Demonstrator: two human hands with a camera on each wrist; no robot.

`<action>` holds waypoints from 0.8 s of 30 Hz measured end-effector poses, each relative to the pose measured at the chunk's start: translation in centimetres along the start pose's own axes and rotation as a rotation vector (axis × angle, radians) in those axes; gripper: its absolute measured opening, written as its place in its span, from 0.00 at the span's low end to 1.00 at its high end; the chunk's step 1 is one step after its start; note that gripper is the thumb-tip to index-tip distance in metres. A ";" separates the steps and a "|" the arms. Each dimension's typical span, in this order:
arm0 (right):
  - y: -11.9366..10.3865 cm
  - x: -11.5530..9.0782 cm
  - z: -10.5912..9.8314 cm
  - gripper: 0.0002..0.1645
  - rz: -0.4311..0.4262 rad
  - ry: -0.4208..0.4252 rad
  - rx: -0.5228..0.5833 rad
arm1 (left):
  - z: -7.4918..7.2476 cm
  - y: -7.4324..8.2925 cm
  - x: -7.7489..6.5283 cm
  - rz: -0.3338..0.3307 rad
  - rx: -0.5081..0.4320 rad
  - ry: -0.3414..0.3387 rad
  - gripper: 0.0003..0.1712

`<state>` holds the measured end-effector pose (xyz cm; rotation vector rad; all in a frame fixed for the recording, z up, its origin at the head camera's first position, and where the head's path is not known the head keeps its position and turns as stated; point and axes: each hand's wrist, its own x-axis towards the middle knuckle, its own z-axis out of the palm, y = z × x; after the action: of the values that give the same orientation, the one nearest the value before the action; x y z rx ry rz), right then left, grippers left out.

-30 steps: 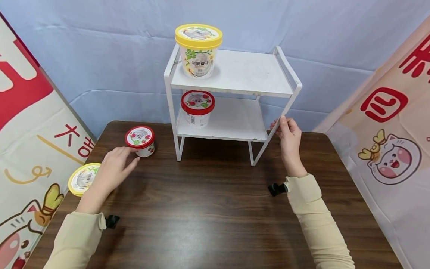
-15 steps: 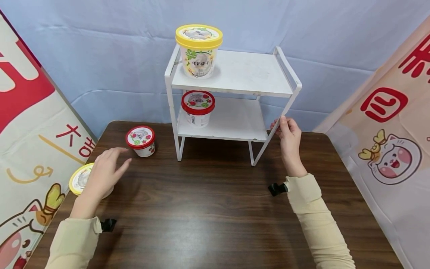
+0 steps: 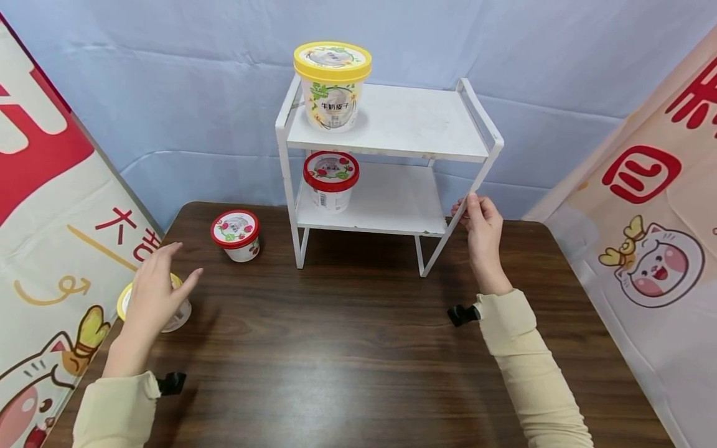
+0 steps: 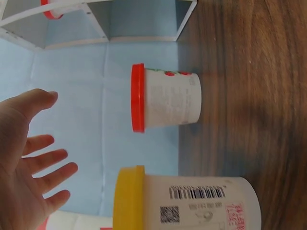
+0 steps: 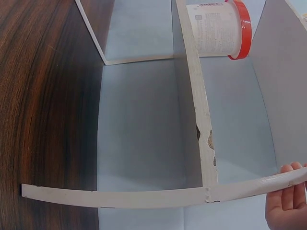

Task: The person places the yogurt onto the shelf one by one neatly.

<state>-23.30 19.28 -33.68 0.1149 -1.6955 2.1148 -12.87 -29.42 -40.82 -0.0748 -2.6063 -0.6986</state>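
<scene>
My left hand (image 3: 159,280) hovers open, fingers spread, over a yellow-lidded tub (image 3: 179,315) near the table's left edge and covers most of it. The left wrist view shows the same open hand (image 4: 33,158) beside that tub (image 4: 192,201), with nothing held. A small red-lidded tub (image 3: 235,234) stands on the table just beyond it. My right hand (image 3: 476,214) grips the right front post of a white two-tier rack (image 3: 392,121). A yellow-lidded tub (image 3: 332,84) stands on its top shelf and a red-lidded tub (image 3: 330,179) on its lower shelf.
The dark wooden table (image 3: 347,348) is flanked by printed banners on the left (image 3: 50,205) and right (image 3: 644,236). A pale blue cloth hangs behind the rack. The right halves of both shelves are bare.
My left hand has drawn back from the red-lidded tub, leftward and toward me, and now hangs over the yellow-lidded tub. The right hand and rack have stayed put.
</scene>
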 end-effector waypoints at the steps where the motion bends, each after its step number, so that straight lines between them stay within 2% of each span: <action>1: -0.2 -0.1 0.1 0.12 -0.002 -0.002 0.001 | -0.1 -0.1 -0.1 -0.014 -0.002 0.006 0.35; 9: -1.4 -0.8 0.8 0.12 -0.023 -0.019 0.006 | -0.4 -1.4 -1.1 -0.109 -0.002 0.052 0.44; 24: 0.0 -0.1 0.0 0.12 -0.028 -0.012 -0.021 | -1.1 -3.0 -3.0 -0.269 0.023 0.052 0.47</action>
<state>-23.17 19.27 -33.68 0.1443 -1.7129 2.0793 -10.19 -32.36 -42.66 0.3026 -2.5991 -0.7495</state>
